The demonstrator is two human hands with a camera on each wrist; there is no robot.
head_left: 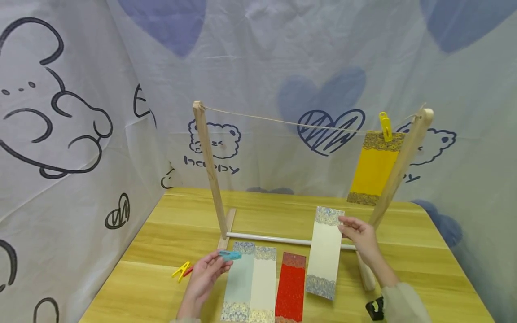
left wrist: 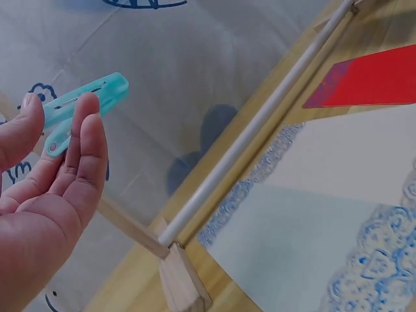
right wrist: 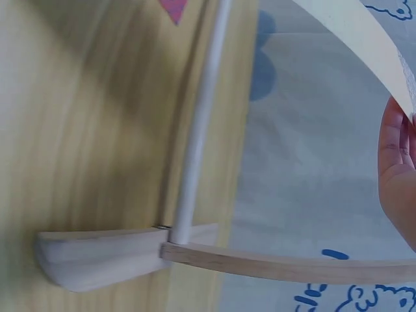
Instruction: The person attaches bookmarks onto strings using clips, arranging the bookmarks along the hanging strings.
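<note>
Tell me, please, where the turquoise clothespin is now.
In the head view, the turquoise clothespin is left of centre, pinched in the left grip, partly in front of the pale blue card.

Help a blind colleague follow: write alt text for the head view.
A person's left hand holds a blue clip, the right hand a cream card; behind them, a yellow card hangs clipped to a string between wooden posts. Three more cards lie on the table.

Five cards (head_left: pixel 324 251), at least three clips (head_left: pixel 231 256), two hands (head_left: pixel 204 274)
</note>
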